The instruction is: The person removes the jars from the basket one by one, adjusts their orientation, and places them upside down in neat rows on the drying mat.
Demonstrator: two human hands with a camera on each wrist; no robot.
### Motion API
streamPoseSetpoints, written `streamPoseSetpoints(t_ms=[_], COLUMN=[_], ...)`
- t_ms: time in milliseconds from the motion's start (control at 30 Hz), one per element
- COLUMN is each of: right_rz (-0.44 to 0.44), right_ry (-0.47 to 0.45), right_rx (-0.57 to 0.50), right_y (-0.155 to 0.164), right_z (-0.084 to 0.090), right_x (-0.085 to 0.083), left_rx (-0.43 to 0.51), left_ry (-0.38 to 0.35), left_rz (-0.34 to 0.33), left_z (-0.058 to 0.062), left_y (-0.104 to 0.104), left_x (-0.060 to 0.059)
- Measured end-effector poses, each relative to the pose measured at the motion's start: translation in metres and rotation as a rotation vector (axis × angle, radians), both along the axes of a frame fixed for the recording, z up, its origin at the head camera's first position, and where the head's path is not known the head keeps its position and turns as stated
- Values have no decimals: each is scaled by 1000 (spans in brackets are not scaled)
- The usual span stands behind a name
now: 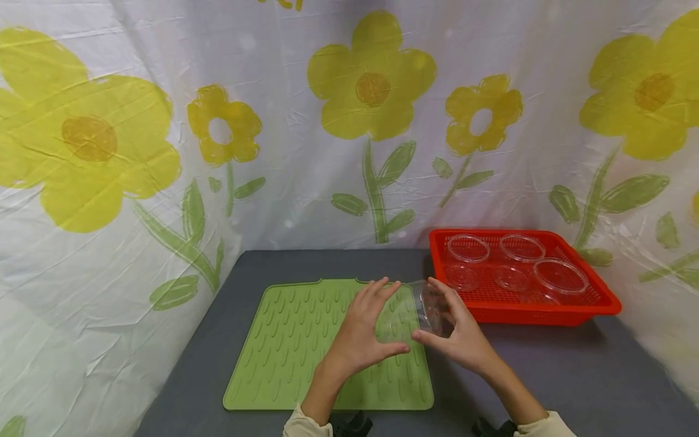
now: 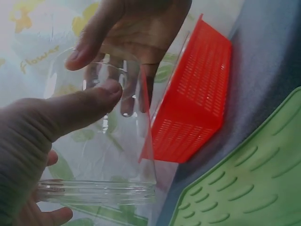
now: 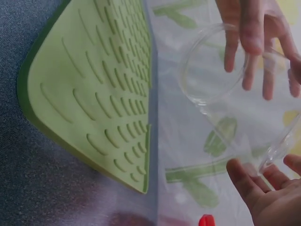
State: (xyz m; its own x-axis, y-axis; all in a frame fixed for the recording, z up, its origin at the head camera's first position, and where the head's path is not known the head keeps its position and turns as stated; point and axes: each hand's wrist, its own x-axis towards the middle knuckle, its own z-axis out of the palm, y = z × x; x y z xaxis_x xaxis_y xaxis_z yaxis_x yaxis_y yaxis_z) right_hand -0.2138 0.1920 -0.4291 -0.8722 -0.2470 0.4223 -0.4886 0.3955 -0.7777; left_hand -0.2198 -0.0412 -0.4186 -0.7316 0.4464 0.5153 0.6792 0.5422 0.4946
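Two bare hands (image 1: 415,334), bare forearms, cream sleeve cuffs (image 1: 308,425) at the elbows

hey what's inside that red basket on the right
The red basket holds several clear glass jars standing open side up; they look empty. Five show clearly, and a possible sixth at the front is hard to make out behind the near wall.

Your hands have open room over the green mat (image 1: 306,340) and grey table (image 1: 546,370); the red basket (image 1: 546,312) of clear jars (image 1: 559,276) blocks the right.
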Motion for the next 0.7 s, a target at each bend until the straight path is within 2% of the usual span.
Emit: streamPoseSetpoints(t_ms=[300,467,700], right_rz=[-11,37,105], right_ry=[18,6,-79], right_rx=[0,-112,-235], right_y=[-7,-10,-14], right_z=[1,1,0], right_x=[2,0,-1], left_rx=[3,96,229], left_ry=[-19,-61,-144], left_rz=[14,11,6], left_z=[-7,-9,-12], left_y=[-1,-2,-2], left_x=[-3,-4,-1])
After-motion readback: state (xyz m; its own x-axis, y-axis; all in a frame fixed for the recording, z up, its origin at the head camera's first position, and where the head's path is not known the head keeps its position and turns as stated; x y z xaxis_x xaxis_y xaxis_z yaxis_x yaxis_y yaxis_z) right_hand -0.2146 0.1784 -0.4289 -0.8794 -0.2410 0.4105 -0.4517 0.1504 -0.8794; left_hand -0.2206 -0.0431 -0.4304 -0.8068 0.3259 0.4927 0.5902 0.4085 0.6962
